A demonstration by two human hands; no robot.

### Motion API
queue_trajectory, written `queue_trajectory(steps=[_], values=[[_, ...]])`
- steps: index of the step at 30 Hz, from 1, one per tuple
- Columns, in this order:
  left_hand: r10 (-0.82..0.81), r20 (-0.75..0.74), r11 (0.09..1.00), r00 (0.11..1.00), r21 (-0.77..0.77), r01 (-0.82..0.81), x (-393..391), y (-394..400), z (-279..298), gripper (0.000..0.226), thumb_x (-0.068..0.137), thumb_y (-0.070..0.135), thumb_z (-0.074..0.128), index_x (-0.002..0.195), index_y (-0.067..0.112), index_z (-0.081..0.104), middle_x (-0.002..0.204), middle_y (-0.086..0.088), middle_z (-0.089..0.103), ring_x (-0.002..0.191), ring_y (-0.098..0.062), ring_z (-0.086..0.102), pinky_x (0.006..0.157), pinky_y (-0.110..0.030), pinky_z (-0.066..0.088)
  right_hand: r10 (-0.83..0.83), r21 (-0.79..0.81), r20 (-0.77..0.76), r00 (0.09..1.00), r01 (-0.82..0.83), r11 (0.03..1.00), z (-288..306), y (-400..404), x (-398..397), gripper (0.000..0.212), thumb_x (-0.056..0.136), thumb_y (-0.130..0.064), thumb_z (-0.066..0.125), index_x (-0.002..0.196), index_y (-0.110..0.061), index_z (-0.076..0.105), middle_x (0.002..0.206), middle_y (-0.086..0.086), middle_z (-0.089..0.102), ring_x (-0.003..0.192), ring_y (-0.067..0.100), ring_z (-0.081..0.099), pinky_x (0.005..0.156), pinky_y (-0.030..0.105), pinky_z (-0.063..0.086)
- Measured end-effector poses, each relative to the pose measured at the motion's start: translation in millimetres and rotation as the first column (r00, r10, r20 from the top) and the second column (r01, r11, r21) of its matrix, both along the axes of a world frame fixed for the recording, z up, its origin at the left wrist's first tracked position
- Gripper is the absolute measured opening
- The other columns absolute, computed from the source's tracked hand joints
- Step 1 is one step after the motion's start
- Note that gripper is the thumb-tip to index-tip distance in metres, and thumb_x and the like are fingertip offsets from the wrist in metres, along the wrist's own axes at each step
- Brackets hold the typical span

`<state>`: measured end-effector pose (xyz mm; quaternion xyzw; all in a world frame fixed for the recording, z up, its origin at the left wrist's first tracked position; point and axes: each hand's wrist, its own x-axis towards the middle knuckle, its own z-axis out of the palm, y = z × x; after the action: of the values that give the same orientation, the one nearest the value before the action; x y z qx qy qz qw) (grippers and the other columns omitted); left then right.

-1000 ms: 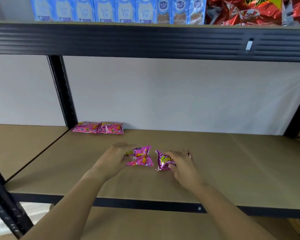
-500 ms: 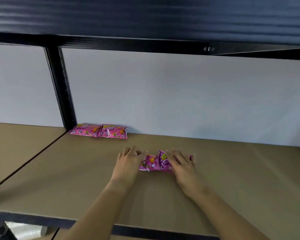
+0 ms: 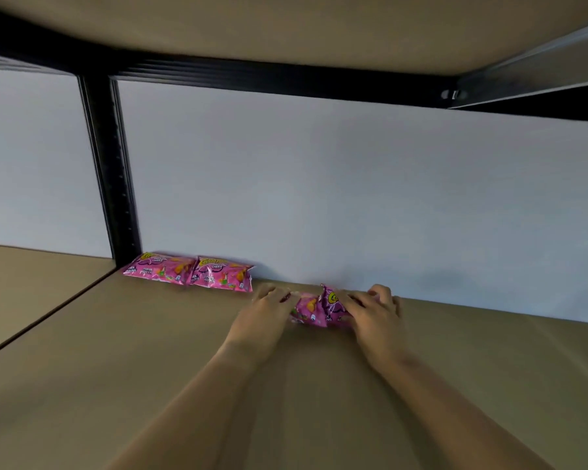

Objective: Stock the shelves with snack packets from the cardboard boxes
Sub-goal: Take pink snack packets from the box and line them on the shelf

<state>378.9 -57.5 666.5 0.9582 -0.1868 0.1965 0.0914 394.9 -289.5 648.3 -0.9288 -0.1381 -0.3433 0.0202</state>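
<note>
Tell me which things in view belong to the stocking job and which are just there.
Job:
- two pink packets under the hands, near the back wall
- left hand, touching them
- right hand, fingers curled on them
- two placed pink packets side by side by the upright
- shelf board

Just there:
- black upright
- white back wall
- shelf above

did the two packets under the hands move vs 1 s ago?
Yes. The two packets under the hands went back toward the white back wall, now near the two placed packets.
</note>
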Motion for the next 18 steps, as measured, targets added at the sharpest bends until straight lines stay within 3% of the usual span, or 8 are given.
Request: queue_trajectory(steps=[3, 6, 9, 13, 15, 18], values=[[0.066, 0.053, 0.996, 0.996, 0.049, -0.068, 16.0, -6.5, 11.1, 0.042, 0.095, 0.011, 0.054, 0.135, 0.023, 0.053, 0.134, 0.006, 0.055, 0.131, -0.02, 0.039, 0.085, -0.038, 0.055, -0.009, 0.042, -0.005, 1.0, 0.009, 0.999, 0.4, 4.1, 16.6, 0.068, 0.057, -0.019, 0.092, 0.118, -0.035, 0.068, 0.097, -0.014, 0.068, 0.095, 0.022, 0.041, 0.066, 0.035, 0.047], [0.126, 0.107, 0.983, 0.986, 0.122, -0.139, 31.4, -12.4, 17.8, 0.041, 0.095, 0.007, 0.051, 0.133, 0.021, 0.054, 0.132, 0.004, 0.055, 0.129, -0.023, 0.042, 0.078, -0.038, 0.053, -0.002, 0.079, -0.033, 0.999, 0.005, 0.997, 1.8, 4.4, 28.6, 0.067, 0.063, -0.017, 0.089, 0.122, -0.035, 0.065, 0.1, -0.014, 0.067, 0.094, 0.021, 0.038, 0.059, 0.033, 0.05], [0.142, 0.127, 0.98, 0.982, 0.123, -0.158, 43.5, -12.3, 14.1, 0.045, 0.091, 0.002, 0.055, 0.134, 0.016, 0.054, 0.133, 0.0, 0.055, 0.129, -0.026, 0.047, 0.075, -0.04, 0.055, 0.013, 0.124, -0.059, 0.998, -0.006, 0.992, 2.0, 6.2, 38.8, 0.058, 0.075, -0.017, 0.081, 0.127, -0.034, 0.062, 0.109, -0.012, 0.066, 0.098, 0.021, 0.036, 0.068, 0.037, 0.05], [0.101, 0.157, 0.984, 0.982, 0.132, -0.122, 56.0, -5.2, 6.4, 0.051, 0.07, -0.003, 0.078, 0.118, 0.009, 0.069, 0.12, -0.006, 0.069, 0.117, -0.027, 0.064, 0.052, -0.041, 0.06, 0.046, 0.155, -0.146, 0.988, -0.023, 0.988, 5.8, 9.5, 51.4, 0.05, 0.091, -0.014, 0.064, 0.136, -0.032, 0.055, 0.127, -0.009, 0.059, 0.111, 0.024, 0.034, 0.085, 0.04, 0.05], [0.094, 0.14, 0.987, 0.986, 0.113, -0.111, 57.7, -8.2, 7.3, 0.055, 0.084, -0.002, 0.067, 0.136, 0.01, 0.056, 0.141, -0.006, 0.056, 0.135, -0.024, 0.049, 0.068, -0.043, 0.062, 0.065, 0.179, -0.174, 0.983, -0.034, 0.983, 7.0, 10.2, 54.5, 0.05, 0.093, -0.011, 0.059, 0.139, -0.03, 0.053, 0.13, -0.01, 0.056, 0.115, 0.024, 0.034, 0.09, 0.039, 0.049], [0.064, 0.008, 0.987, 0.998, 0.149, -0.065, 61.0, -6.0, 5.0, 0.057, 0.105, 0.008, 0.038, 0.157, 0.016, 0.019, 0.165, 0.0, 0.015, 0.153, -0.019, 0.009, 0.106, -0.038, 0.046, 0.081, 0.207, -0.143, 0.986, -0.05, 0.977, 4.1, 11.6, 56.1, 0.051, 0.089, -0.005, 0.062, 0.135, -0.026, 0.057, 0.125, -0.006, 0.06, 0.11, 0.026, 0.035, 0.088, 0.039, 0.052]])
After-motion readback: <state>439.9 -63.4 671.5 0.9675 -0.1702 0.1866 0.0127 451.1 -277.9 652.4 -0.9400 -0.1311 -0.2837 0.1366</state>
